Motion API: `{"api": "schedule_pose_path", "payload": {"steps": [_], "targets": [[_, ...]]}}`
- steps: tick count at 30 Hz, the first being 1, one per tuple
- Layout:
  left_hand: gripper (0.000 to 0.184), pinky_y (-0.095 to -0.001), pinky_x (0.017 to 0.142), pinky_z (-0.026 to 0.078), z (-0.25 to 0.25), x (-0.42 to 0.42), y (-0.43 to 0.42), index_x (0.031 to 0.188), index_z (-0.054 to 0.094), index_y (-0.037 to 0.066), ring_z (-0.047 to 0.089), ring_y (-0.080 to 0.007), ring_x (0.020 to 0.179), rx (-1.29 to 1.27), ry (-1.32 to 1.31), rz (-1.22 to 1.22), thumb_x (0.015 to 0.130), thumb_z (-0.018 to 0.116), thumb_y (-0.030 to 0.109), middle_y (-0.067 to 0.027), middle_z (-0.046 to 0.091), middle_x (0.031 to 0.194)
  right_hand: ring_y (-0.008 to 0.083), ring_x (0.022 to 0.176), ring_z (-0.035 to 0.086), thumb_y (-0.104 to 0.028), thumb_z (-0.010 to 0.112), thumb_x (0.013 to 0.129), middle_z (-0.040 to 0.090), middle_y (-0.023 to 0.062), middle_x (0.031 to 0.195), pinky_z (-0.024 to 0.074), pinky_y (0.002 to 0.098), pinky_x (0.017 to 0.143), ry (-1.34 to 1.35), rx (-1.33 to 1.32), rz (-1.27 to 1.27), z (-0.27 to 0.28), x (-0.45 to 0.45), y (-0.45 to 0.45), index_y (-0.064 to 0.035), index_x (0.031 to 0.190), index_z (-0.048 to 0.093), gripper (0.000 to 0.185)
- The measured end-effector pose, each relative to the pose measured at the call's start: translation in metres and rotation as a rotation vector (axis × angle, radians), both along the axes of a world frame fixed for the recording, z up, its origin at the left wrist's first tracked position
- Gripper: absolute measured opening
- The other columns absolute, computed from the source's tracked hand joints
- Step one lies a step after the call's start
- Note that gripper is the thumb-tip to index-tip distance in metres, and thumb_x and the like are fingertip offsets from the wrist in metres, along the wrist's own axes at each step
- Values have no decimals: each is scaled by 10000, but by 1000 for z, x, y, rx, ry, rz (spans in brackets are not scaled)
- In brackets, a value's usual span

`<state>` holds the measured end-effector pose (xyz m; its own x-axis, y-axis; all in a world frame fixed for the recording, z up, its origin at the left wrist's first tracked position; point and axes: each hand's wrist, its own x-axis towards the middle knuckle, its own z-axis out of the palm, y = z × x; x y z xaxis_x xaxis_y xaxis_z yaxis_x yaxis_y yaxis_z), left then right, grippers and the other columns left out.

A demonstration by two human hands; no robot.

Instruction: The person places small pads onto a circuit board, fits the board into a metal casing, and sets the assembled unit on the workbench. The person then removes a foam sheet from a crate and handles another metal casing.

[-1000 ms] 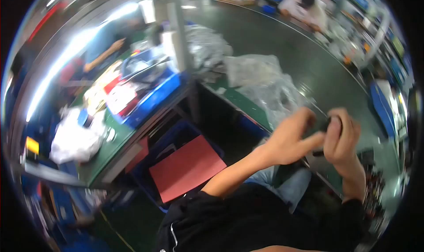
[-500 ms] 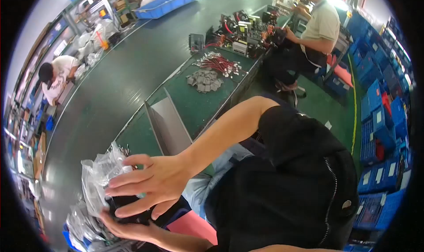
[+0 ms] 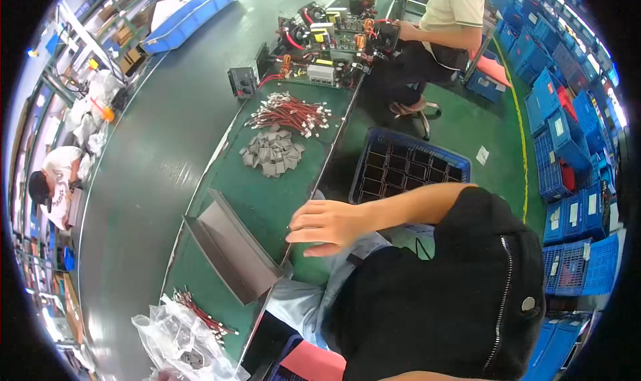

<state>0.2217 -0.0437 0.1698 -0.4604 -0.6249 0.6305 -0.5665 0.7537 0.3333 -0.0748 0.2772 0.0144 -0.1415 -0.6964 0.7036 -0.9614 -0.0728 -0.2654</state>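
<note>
My right hand [image 3: 327,226] hovers by the table's near edge with its fingers stretched to the left and the thumb apart. Nothing shows in its grasp. Just left of it, a grey metal channel-shaped piece [image 3: 234,247] lies slantwise on the green tabletop [image 3: 250,204]. A crumpled clear plastic bag [image 3: 177,337] is at the lower left, beside a small bunch of red wires [image 3: 200,314]. Farther up are a pile of grey square pieces [image 3: 272,153] and a heap of red cables with white connectors [image 3: 290,113]. My left hand is out of sight.
Circuit assemblies [image 3: 327,44] crowd the table's far part, beside a seated co-worker [image 3: 454,14]. A blue crate [image 3: 427,143] of black parts stands on the floor to the right. Blue bins [image 3: 561,127] line the right side. Another person [image 3: 60,181] works across the belt.
My right hand has left the plastic bag and moved right to the table edge. My left hand has gone out of view. The camera has shifted, bringing the floor crate into sight.
</note>
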Motion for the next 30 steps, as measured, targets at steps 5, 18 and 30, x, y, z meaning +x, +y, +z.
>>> {"api": "schedule_pose_path", "payload": {"steps": [5, 18, 30], "targets": [[782, -463, 1037, 398, -96, -172, 143, 1377, 394, -103, 474, -415, 1246, 364, -319, -504, 816, 744, 315, -281, 501, 1319, 276, 834, 604, -275, 655, 891, 597, 108, 944, 493, 372, 744, -18, 54, -72, -23, 16, 18, -32, 1134, 594, 349], [276, -508, 734, 477, -121, -182, 126, 1095, 505, -27, 617, -448, 884, 217, -603, -556, 852, 614, 47, -246, 626, 942, 332, 720, 579, -332, 598, 935, 539, 128, 876, 471, 426, 635, -350, 266, -382, -62, 30, 104, -61, 1038, 551, 293], [193, -481, 729, 441, -129, -169, 87, 904, 571, -4, 577, -434, 866, 184, -496, -585, 814, 694, 113, -211, 605, 879, 305, 740, 597, -324, 652, 891, 592, 105, 908, 481, 387, 663, -332, 348, -321, -51, 34, 89, -74, 1029, 597, 291]]}}
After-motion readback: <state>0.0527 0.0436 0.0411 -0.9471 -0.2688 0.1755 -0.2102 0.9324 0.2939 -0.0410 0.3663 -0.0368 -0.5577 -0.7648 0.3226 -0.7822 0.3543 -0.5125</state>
